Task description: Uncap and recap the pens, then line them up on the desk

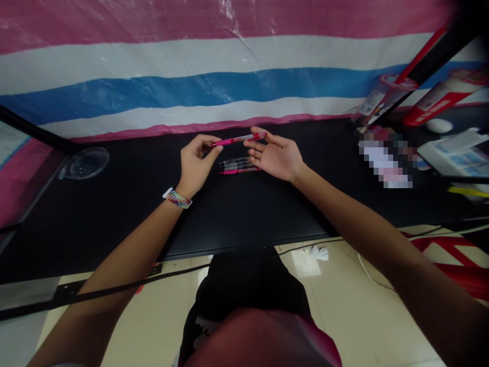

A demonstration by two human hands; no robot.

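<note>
Above the black desk, my left hand [198,162] pinches one end of a pink pen [239,138] between thumb and fingertips. The pen lies nearly level, tilted slightly up to the right. My right hand [278,155] is open, palm showing and fingers apart, with the pen's other end at its fingertips; whether they press on it I cannot tell. Below the held pen, several more pens [236,164] lie side by side on the desk, dark ones and a pink one nearest me. Their right ends are partly hidden by my right hand.
A clear round plastic lid [84,163] lies at the left of the black desk [244,214]. At the right stand a clear container [384,97], a red and white canister [439,102] and a white box [456,153]. A striped sheet [214,86] hangs behind; a black cable [183,270] runs along the front edge.
</note>
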